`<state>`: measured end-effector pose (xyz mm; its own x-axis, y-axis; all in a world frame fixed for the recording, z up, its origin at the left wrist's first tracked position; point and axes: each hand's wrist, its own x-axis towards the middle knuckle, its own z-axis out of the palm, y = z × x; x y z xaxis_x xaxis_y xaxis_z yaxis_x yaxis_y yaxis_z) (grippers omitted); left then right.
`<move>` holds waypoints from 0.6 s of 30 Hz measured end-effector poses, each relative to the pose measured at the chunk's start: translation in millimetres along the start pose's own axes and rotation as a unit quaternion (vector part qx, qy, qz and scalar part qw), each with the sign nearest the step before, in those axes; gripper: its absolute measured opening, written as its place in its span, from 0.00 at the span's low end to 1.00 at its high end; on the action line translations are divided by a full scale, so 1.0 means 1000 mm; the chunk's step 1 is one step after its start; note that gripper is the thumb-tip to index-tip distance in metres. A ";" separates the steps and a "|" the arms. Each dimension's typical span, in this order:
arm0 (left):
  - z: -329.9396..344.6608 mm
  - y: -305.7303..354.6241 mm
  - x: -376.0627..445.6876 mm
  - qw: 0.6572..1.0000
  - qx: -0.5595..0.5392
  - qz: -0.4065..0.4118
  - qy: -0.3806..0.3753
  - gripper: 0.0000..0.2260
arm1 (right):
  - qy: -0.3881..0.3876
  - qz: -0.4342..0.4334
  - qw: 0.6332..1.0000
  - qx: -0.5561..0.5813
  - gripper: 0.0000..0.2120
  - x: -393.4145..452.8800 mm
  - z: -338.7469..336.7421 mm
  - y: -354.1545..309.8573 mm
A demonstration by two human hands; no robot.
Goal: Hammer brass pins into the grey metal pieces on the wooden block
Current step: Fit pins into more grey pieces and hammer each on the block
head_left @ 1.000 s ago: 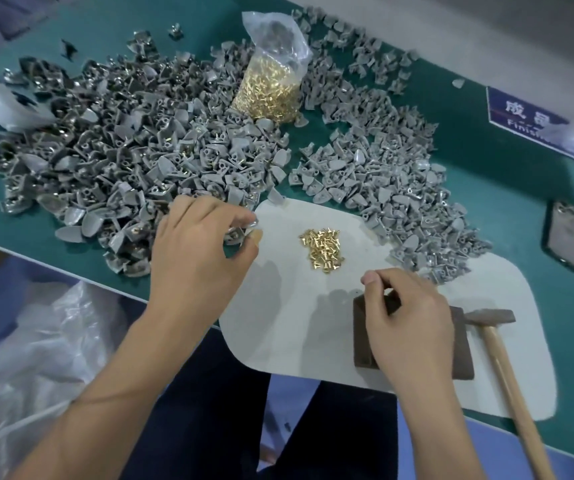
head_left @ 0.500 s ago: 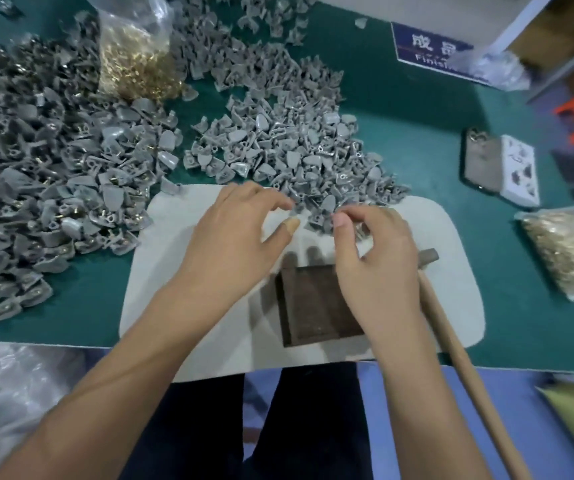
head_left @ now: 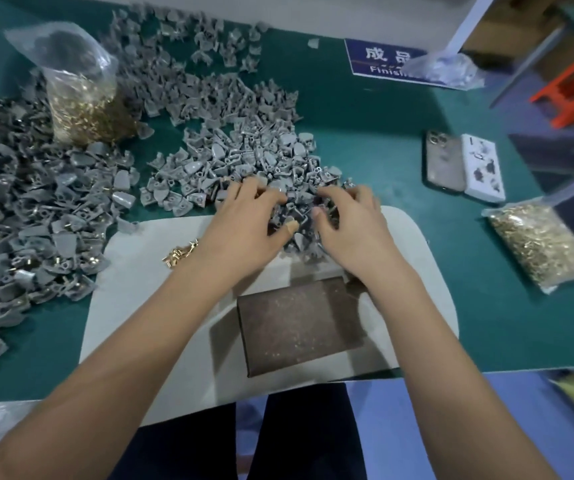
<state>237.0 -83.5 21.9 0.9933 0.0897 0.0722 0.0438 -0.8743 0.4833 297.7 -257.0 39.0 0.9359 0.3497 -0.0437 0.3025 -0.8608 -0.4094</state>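
Here we see both bare hands reaching into the near edge of the central heap of small grey metal pieces (head_left: 244,157) on the green tabletop (head_left: 382,140). The left hand (head_left: 244,226) lies palm down, fingers curled into the pieces, thumb tip beside a cluster of them. The right hand (head_left: 347,226) mirrors it, fingers bent over the same cluster. Whether either hand actually clamps a piece we cannot tell; motion blur hides the fingertips.

The dark brown wooden block (head_left: 299,323) sits bare on the pale grey rounded mat (head_left: 133,306) at the near edge of the tabletop, just below the wrists. A few loose brass pins (head_left: 179,254) lie on the mat, left of the left wrist.

A larger heap of grey pieces (head_left: 25,220) fills the left side of the tabletop. A clear plastic bag of brass pins (head_left: 81,98) stands toward the far left corner; a second flat bag of pins (head_left: 542,247) lies at the right edge. A phone in a clear case (head_left: 445,164) and a white power strip (head_left: 483,168) lie side by side right of the central heap. A blue sign with white lettering (head_left: 379,60) sits at the far edge.
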 end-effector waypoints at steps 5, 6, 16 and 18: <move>-0.002 0.000 -0.012 0.995 -0.074 0.067 -0.013 0.16 | -0.016 -0.040 0.999 0.013 0.18 -0.025 -0.004 0.005; -0.003 0.000 -0.016 0.992 -0.090 0.084 -0.020 0.15 | -0.021 -0.050 0.998 0.017 0.17 -0.030 -0.006 0.005; -0.006 0.012 -0.002 0.999 -0.014 0.049 0.003 0.18 | -0.013 -0.082 0.994 0.071 0.16 -0.004 -0.015 -0.005; -0.005 0.015 0.004 0.999 -0.014 0.040 -0.016 0.17 | -0.039 -0.084 0.995 0.029 0.18 0.004 -0.007 -0.011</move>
<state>241.1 -93.8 33.9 0.9965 0.0054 0.0840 -0.0376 -0.8640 0.5021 299.0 -248.8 50.3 0.8549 0.5174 -0.0397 0.4412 -0.7650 -0.4691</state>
